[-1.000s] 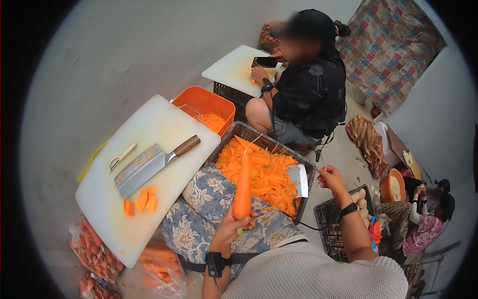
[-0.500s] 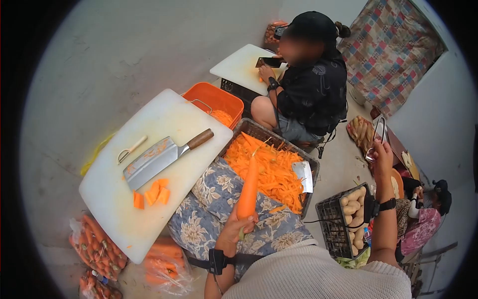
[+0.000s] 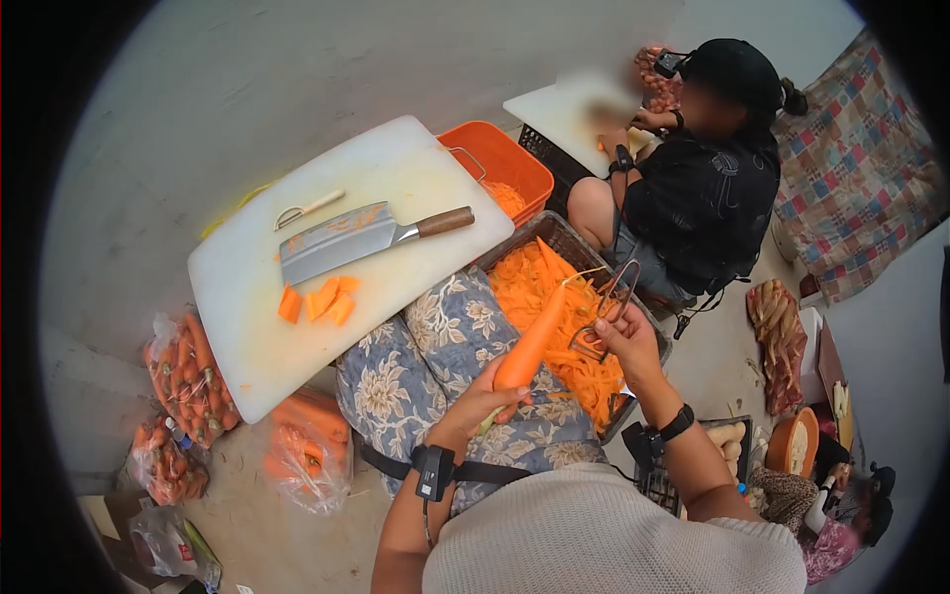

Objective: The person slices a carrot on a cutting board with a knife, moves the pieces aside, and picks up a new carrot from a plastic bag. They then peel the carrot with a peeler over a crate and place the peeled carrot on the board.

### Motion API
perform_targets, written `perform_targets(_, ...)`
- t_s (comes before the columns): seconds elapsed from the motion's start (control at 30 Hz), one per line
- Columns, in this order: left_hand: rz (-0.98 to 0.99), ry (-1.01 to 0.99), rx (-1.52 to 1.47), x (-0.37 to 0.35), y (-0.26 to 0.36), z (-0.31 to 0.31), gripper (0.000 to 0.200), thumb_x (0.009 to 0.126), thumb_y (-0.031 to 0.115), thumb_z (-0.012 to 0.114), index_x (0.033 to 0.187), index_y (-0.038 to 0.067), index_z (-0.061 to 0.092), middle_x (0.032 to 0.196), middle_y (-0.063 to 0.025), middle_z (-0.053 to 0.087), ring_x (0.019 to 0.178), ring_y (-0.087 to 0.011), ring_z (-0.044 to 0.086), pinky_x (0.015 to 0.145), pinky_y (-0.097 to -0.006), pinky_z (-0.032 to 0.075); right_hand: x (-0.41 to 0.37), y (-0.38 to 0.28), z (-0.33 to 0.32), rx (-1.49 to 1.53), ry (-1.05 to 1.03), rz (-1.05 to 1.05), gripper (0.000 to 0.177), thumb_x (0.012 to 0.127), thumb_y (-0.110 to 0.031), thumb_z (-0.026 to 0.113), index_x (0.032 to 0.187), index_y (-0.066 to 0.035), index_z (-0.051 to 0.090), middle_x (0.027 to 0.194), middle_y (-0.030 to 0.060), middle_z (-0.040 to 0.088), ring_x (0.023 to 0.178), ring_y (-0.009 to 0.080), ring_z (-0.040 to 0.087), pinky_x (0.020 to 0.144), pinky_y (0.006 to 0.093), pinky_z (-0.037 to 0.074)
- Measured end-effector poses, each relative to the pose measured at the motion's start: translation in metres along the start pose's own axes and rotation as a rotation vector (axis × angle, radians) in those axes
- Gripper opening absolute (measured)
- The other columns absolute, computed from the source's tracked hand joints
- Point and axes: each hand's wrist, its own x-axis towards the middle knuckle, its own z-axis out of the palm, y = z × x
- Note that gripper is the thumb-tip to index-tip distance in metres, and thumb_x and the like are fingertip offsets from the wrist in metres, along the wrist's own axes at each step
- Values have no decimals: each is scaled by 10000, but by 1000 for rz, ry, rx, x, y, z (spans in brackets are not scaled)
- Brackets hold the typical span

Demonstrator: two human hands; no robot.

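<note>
A large peeled carrot [image 3: 536,342] is held by its thick end in my left hand [image 3: 478,401], tilted with its thin tip up and away from me. My right hand [image 3: 625,342] grips a metal-framed peeler [image 3: 621,287] close to the right of the carrot's tip. Beneath both is a dark crate [image 3: 648,332] heaped with orange carrot peelings [image 3: 589,381]. On the white cutting board [image 3: 396,158] to the left lie a cleaver [image 3: 346,241] with a wooden handle, a pale-handled peeler [image 3: 309,209] and several cut carrot pieces [image 3: 322,300].
An orange bin [image 3: 539,163] with shreds stands behind the board. Bags of carrots [image 3: 188,376] sit at lower left, another bag [image 3: 309,450] below the board. A co-worker in black [image 3: 708,178] sits at a second board [image 3: 569,109]. At right is a potato crate [image 3: 727,441].
My right hand has come down and left with the peeler, from out at the right to beside the carrot. My view has shifted; my left hand still holds the carrot.
</note>
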Motion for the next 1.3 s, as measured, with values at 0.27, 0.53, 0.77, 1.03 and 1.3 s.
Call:
perform_targets(0.27,32,255,-25,26,6,38,798,764,-8,723,1407,92,262,860,-71,585,540,-58,509,430,-176,372,-6,16,36,130,-74,-130,303,828,-16,709,996,-55,460,917,44,570,875,120,592,762,254,487)
perform_targets(0.53,8,265,-69,42,-2,38,738,760,-65,686,1371,86,300,890,-74,574,546,-61,507,417,-181,363,-1,33,30,-25,-68,-107,356,810,-82,735,1036,-42,463,926,44,554,861,116,579,728,258,485)
perform_targets(0.77,-14,316,-81,34,-8,30,631,815,-35,652,1346,94,337,910,-45,559,499,-64,481,401,-189,353,-6,38,52,-176,-69,-94,357,761,-214,787,979,-52,555,849,4,570,705,88,531,635,239,466)
perform_targets(1.03,-21,247,-88,37,-7,25,405,855,13,618,1196,76,407,809,-43,560,440,-80,465,387,-194,344,3,40,57,-392,-95,-220,391,693,-284,793,950,-66,595,806,44,578,636,146,542,592,277,458)
perform_targets(1.3,12,301,-105,37,-10,25,392,852,16,604,1200,71,432,822,-36,543,481,-70,469,392,-182,349,17,35,47,-617,-28,-558,435,672,-400,792,844,-47,606,1199,144,523,1166,368,456,951,431,399)
